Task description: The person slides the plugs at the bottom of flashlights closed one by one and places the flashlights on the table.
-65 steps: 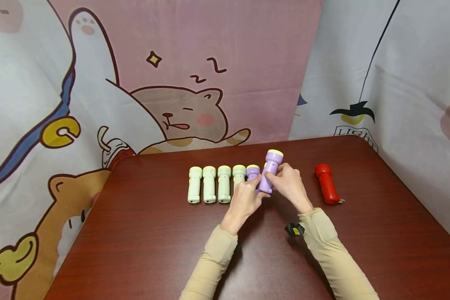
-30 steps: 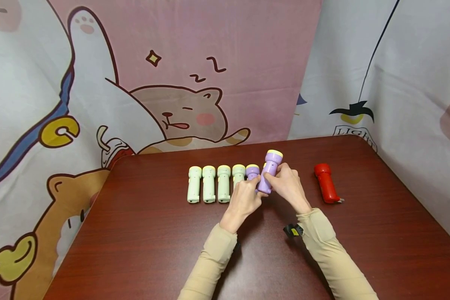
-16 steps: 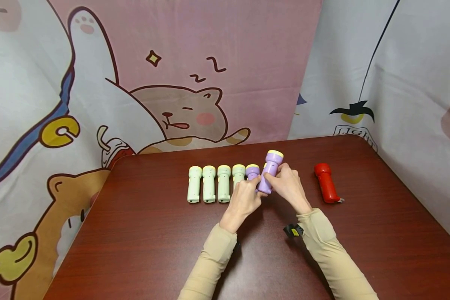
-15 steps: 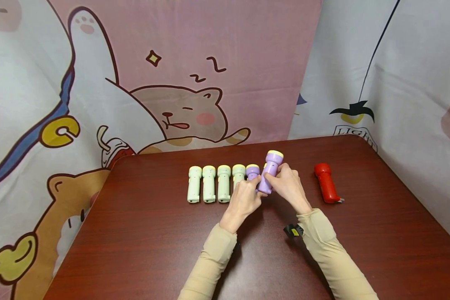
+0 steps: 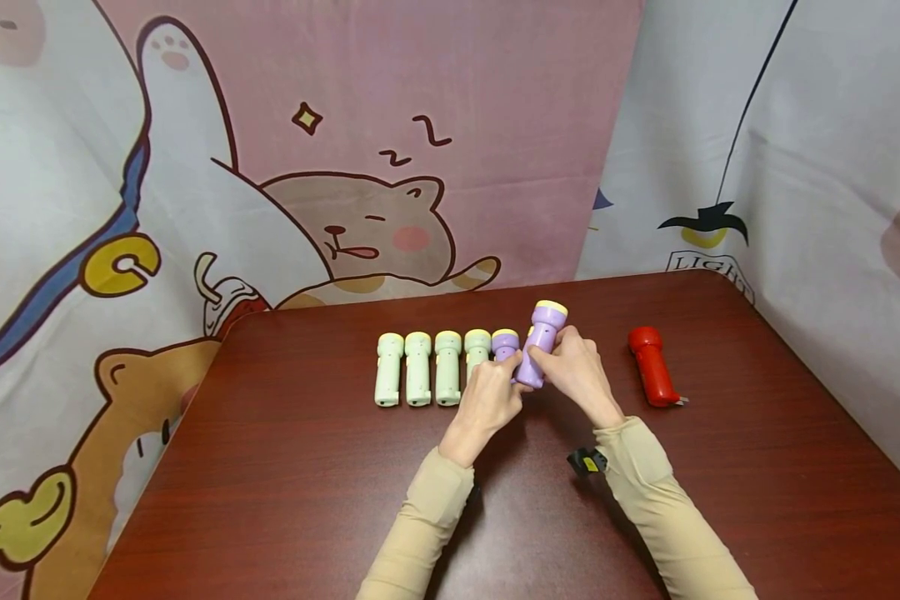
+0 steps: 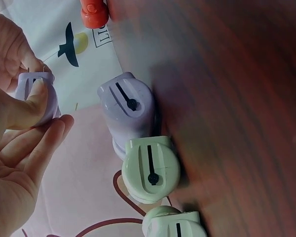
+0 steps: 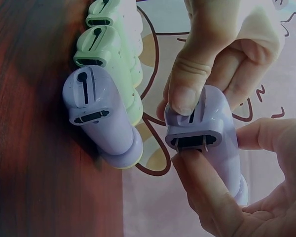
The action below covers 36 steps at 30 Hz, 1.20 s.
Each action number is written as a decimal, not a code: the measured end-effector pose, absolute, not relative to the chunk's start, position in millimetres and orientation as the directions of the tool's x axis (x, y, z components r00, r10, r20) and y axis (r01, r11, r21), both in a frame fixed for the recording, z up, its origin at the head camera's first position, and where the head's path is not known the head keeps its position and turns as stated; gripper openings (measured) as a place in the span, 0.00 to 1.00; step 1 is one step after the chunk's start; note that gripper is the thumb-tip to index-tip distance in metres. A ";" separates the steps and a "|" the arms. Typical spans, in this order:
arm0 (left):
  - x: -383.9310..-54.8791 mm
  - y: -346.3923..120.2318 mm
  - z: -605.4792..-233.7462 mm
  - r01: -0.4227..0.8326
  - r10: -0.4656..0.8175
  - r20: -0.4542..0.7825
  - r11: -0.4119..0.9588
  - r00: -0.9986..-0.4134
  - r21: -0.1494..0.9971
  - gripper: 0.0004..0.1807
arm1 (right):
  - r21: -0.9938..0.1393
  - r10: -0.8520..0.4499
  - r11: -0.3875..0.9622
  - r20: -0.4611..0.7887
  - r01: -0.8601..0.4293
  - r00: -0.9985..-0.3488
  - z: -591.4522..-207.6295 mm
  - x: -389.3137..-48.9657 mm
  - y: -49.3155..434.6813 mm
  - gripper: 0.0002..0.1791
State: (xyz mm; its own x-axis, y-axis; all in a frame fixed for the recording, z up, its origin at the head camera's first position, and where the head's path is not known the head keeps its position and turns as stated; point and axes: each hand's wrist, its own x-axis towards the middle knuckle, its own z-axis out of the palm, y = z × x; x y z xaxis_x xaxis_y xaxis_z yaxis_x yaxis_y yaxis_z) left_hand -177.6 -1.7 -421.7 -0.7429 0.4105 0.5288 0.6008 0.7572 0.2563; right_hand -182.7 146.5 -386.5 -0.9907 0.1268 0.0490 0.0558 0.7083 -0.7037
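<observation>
Both hands hold one purple flashlight [image 5: 544, 332] with a yellow rim, raised and tilted above the table, lens end away from the person. My right hand [image 5: 581, 373] grips its body from the right. At the base end, my left hand [image 5: 487, 402] has its thumb on the slider slot, fingers behind. In the right wrist view, two thin metal prongs [image 7: 205, 144] show in the base recess, close to a right fingertip. A second purple flashlight [image 7: 106, 123] lies beside the left hand, partly covered by it in the head view.
Several pale green flashlights [image 5: 417, 371] lie in a row to the left of the purple one. Farther right lies a red flashlight [image 5: 654, 367] with its metal prongs sticking out. All are on a dark red-brown table [image 5: 285, 483], with printed cloth [image 5: 540, 150] hanging behind it.
</observation>
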 end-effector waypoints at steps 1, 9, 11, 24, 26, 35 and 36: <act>-177.8 -1.7 -421.8 0.601 0.411 0.530 0.758 -0.742 0.254 0.19 | -0.704 0.126 0.708 0.049 0.055 -0.991 -386.1 -182.6 146.7 0.24; -177.8 -1.2 -421.5 0.611 0.415 0.534 0.747 -0.737 0.263 0.18 | -0.706 0.121 0.706 0.043 0.056 -0.992 -384.3 -181.8 147.4 0.24; -177.3 -1.3 -421.0 0.611 0.416 0.531 0.746 -0.738 0.264 0.17 | -0.707 0.118 0.705 0.042 0.054 -0.992 -383.8 -181.6 147.5 0.24; -177.1 -2.4 -421.4 0.624 0.425 0.525 0.726 -0.738 0.289 0.18 | -0.705 0.112 0.707 0.039 0.052 -0.993 -382.9 -180.6 147.5 0.23; -177.2 -2.8 -421.5 0.626 0.425 0.525 0.721 -0.738 0.296 0.18 | -0.705 0.109 0.707 0.038 0.051 -0.993 -383.2 -180.8 147.7 0.23; -178.3 -4.3 -422.0 0.642 0.440 0.530 0.711 -0.725 0.288 0.13 | -0.733 0.061 0.679 0.001 0.041 -0.998 -386.1 -186.1 154.9 0.24; -178.6 -4.4 -421.9 0.643 0.442 0.529 0.709 -0.724 0.288 0.13 | -0.740 0.055 0.672 -0.002 0.039 -0.998 -386.9 -187.0 156.2 0.24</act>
State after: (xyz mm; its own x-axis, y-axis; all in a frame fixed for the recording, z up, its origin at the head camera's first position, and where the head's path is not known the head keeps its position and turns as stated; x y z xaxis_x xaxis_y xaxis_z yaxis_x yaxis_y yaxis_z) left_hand -178.6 -4.4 -421.9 -0.7242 0.4421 0.5291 0.6434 0.7093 0.2880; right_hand -187.0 156.2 -386.9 -0.9985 0.0550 -0.0023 0.0387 0.6719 -0.7396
